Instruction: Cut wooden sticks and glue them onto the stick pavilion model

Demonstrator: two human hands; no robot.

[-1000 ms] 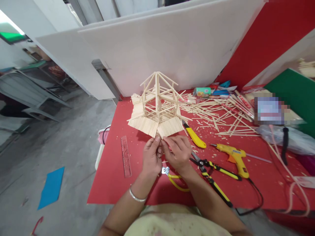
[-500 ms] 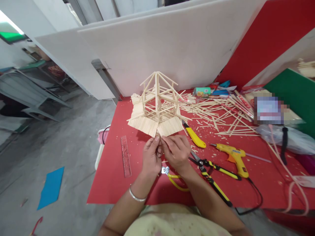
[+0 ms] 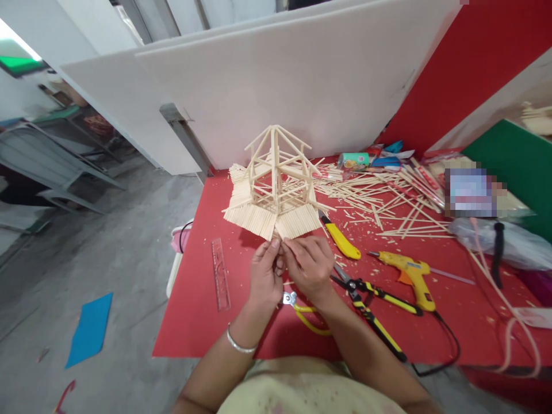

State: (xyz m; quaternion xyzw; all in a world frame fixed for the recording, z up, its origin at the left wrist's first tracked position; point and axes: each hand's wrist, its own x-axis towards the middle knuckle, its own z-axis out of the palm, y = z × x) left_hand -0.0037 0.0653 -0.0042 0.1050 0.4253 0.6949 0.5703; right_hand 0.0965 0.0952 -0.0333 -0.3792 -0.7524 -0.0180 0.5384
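Note:
A model built of thin wooden sticks [image 3: 297, 223] stands on the red table, with an open pointed frame on top and slanted panels of sticks laid side by side below. At its front corner, my left hand [image 3: 266, 270] is closed in a pinch, thumb on top. Beside it my right hand [image 3: 308, 261] pinches at the same corner, its fingertips close to the left ones. Whatever small piece lies between the fingers is hidden. Behind my wrists, silver-headed scissors with yellow handles [image 3: 306, 310] are partly covered by the right forearm.
On the red table [image 3: 185, 322] lie a clear ruler [image 3: 221, 276], a yellow utility knife [image 3: 342, 238], black-and-yellow cutters [image 3: 366, 305] and a yellow glue gun [image 3: 409, 276]. Loose sticks [image 3: 366, 195] spread behind, near a green can [image 3: 354, 160]. A white board [image 3: 280, 98] stands at the back.

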